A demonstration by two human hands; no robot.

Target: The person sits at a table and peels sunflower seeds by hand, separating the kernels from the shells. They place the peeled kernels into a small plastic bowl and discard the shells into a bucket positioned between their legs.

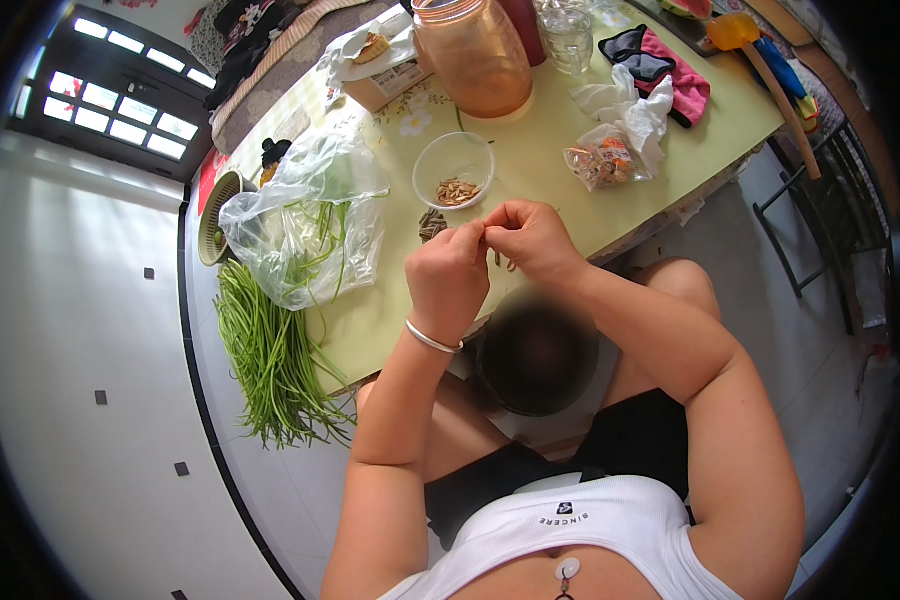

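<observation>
My left hand [448, 272], with a silver bangle at its wrist, and my right hand [536, 242] meet fingertip to fingertip over the near edge of the table. Both are closed in a pinch; whatever sits between them is too small or hidden to make out. Just beyond them stands a clear round plastic bowl [454, 150] with a small heap of brownish pieces [458, 192] in its bottom. Against the left knuckles lies a little pile of dark, striped seed-like pieces [432, 225]. A few brown bits show under the right fingers.
Long green stalks [275, 360] hang over the table's left edge beside a clear plastic bag [310, 230]. Farther back stand an orange-tinted jar [475, 60] and a glass jar [568, 40]. Rightward lie a snack packet [605, 160], white tissue [635, 115] and a pink-black cloth [675, 85].
</observation>
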